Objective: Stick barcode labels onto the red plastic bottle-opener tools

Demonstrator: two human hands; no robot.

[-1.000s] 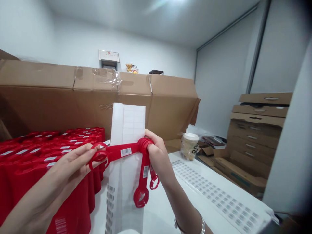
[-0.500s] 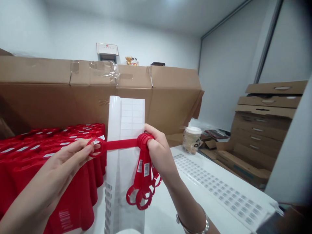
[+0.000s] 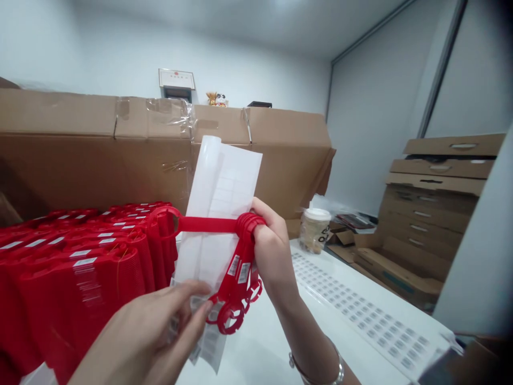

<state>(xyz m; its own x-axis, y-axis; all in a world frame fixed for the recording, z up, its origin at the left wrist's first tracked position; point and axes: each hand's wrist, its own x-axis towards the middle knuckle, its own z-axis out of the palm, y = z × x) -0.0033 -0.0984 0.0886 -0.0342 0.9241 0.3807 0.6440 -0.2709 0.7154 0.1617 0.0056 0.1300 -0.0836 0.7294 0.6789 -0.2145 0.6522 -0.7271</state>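
My right hand (image 3: 269,251) is closed around the joined ring end of a bunch of red plastic measuring spoons (image 3: 236,278). One spoon sticks out level to the left; the others hang down with barcode stickers on their handles. The same hand also holds a tall white label sheet (image 3: 218,208) upright behind the spoons. My left hand (image 3: 160,331) is low in front, its fingers pinched on the lower part of the sheet beside the hanging spoon heads.
Rows of red spoon sets (image 3: 80,256) with white stickers fill the left. A long cardboard box (image 3: 120,149) stands behind. A sheet of barcode labels (image 3: 360,321) lies on the white table, with a paper cup (image 3: 315,230) and stacked flat cartons (image 3: 433,203) at right.
My left hand let go of the level spoon's ring and dropped down to the bottom of the label sheet. The sheet has tilted to the right, and the right hand rose slightly.
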